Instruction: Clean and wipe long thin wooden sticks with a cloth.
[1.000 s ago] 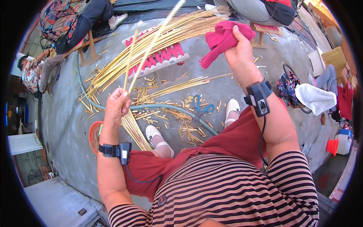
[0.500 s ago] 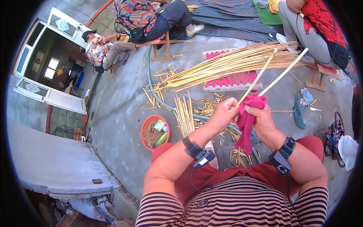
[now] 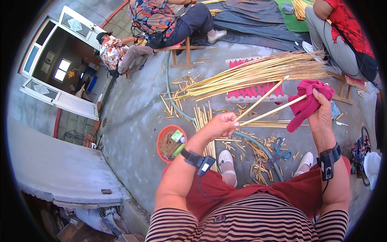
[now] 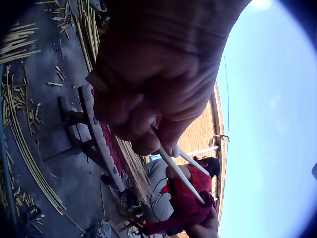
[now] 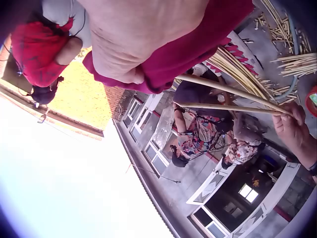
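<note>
From the left hand (image 3: 222, 126) pinching two stalks (image 3: 274, 110), one reaches cloth (image 3: 303, 106) gripped by the right hand (image 3: 321, 115).

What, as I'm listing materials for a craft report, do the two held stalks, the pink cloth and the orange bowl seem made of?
Stalks: probably dried plant stem, smooth; pale straw-yellow, slender.
Cloth: soft matte fabric, bunched in loose folds; weave unclear.
Bowl: likely plastic, smooth, evenly coloured; painted metal isn't ruled out.

In the head view, the pink cloth (image 3: 305, 108) at centre right hid the far end of 1 pale stalk (image 3: 274, 109), while the top edge cropped a red-shirted person (image 3: 350, 30) at upper right.
</note>
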The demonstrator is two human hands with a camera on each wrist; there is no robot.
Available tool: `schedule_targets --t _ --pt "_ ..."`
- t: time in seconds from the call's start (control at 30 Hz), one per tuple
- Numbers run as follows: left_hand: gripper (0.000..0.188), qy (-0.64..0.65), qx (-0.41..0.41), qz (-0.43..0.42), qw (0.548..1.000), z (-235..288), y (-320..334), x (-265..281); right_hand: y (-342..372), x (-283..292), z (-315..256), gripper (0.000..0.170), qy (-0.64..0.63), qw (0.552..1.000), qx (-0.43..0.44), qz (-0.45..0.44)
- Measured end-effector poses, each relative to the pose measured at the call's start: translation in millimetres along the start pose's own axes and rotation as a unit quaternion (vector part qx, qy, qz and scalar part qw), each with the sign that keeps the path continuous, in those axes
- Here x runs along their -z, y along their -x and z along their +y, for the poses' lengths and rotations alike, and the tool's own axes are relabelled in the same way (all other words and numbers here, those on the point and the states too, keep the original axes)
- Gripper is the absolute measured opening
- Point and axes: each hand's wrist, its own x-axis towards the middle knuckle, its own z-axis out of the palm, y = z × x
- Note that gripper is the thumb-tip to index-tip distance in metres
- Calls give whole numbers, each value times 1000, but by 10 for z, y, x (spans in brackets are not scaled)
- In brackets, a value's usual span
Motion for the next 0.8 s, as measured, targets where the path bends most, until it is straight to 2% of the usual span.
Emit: schedule_targets --t 0.1,0.2,0.37,0.4,0.47,0.53,0.57,0.63,0.7,0.77,0.8 --pt "19 -8 26 1 1000 49 115 86 -36 104 -40 30 -8 1000 -8 -15" --pt "17 -4 8 -2 1000 65 168 111 -60 180 -53 30 -21 1000 -14 -7" --pt "16 -12 -18 40 999 112 268 327 -318 310 -372 28 -69 995 41 52" --pt "17 25 -31 76 996 155 292 343 -361 324 -450 28 -73 994 52 63" --pt "18 134 -84 46 986 156 249 370 -364 322 -457 27 -73 992 61 82" --pt "20 216 -133 -1 967 172 194 306 -211 208 -240 29 -49 998 -5 32" --pt "20 225 -124 -21 966 190 163 183 -87 128 -104 30 -37 999 -38 6" --pt "21 239 -107 -61 963 243 70 -119 255 -115 152 34 28 991 -77 -103" --pt "21 220 -84 -133 963 176 -50 -467 566 -289 317 38 56 976 -134 -162" --pt "23 192 38 -184 963 72 -128 -831 719 -235 459 37 101 962 -131 -216" --pt "24 211 36 -199 956 44 -139 -921 743 -215 494 36 123 953 -128 -243"
